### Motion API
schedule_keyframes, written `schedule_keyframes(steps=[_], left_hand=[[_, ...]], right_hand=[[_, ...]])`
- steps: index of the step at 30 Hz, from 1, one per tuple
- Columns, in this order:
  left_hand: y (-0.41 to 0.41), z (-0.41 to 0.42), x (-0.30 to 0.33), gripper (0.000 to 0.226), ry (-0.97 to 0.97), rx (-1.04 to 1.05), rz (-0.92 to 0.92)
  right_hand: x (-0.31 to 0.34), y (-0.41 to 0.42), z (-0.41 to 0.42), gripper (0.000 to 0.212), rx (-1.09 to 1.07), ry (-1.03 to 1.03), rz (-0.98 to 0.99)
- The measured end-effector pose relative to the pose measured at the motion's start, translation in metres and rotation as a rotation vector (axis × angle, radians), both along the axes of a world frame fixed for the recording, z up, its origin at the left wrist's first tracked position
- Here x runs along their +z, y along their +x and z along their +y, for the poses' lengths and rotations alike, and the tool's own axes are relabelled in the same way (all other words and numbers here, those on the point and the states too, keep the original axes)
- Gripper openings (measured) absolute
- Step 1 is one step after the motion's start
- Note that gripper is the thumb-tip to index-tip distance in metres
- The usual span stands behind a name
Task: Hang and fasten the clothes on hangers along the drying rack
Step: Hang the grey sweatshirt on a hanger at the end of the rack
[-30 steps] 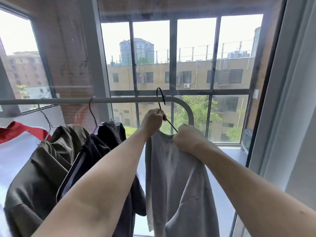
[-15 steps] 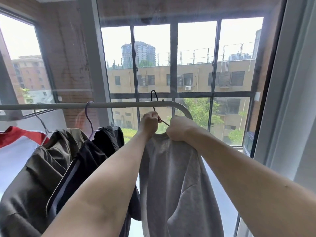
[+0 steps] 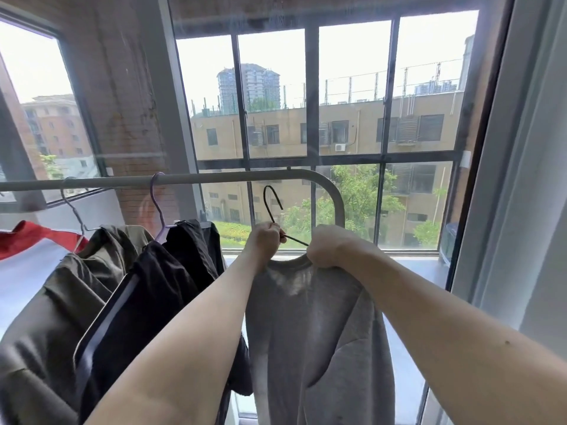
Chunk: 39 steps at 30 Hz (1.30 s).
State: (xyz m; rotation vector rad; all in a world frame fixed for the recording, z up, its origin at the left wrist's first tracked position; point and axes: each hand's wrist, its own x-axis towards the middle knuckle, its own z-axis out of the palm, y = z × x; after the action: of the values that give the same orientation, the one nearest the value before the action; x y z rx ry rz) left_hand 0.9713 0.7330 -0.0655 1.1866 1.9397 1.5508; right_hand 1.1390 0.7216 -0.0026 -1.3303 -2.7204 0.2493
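Note:
A grey T-shirt (image 3: 316,326) hangs from a thin black wire hanger (image 3: 273,207). The hanger's hook sits below the grey rack bar (image 3: 214,178) near its curved right end and does not touch it. My left hand (image 3: 265,239) grips the hanger at the base of the hook. My right hand (image 3: 333,248) clutches the shirt's collar and right shoulder over the hanger's arm. Both forearms reach up from the bottom of the view.
On the bar to the left hang a black garment (image 3: 159,289) on a purple hanger (image 3: 158,207), an olive garment (image 3: 61,302) and a red-and-white one (image 3: 27,259). A barred window (image 3: 310,133) stands behind, and a wall panel (image 3: 527,179) lies right.
The black hanger's hook was over the bar one second ago; now it hangs free below it. Both hands and the grey shirt have moved down and slightly left.

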Motion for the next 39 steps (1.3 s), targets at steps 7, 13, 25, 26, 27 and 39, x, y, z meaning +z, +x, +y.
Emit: schedule_keyframes(steps=[7, 13, 25, 26, 27, 39], left_hand=[[0.029, -0.040, -0.015, 0.025, -0.136, -0.058, 0.024], [0.060, -0.078, -0.028, 0.025, -0.197, -0.095, 0.021], [0.148, -0.170, 0.000, 0.023, -0.126, -0.353, -0.176], [0.154, -0.178, 0.004, 0.023, -0.110, -0.355, -0.166], [0.159, -0.187, 0.008, 0.023, -0.090, -0.349, -0.151], [0.171, -0.278, 0.036, 0.029, 0.059, -0.031, 0.001]], right_hand=[[-0.013, 0.036, -0.010, 0.026, 0.006, -0.011, -0.134], [-0.024, 0.063, -0.011, 0.025, -0.019, 0.032, -0.200], [-0.013, 0.129, -0.068, 0.019, -0.156, 0.195, -0.308], [-0.010, 0.131, -0.074, 0.015, -0.161, 0.208, -0.295], [-0.007, 0.132, -0.081, 0.016, -0.166, 0.221, -0.279], [-0.003, 0.112, -0.173, 0.077, 0.029, 0.186, 0.045]])
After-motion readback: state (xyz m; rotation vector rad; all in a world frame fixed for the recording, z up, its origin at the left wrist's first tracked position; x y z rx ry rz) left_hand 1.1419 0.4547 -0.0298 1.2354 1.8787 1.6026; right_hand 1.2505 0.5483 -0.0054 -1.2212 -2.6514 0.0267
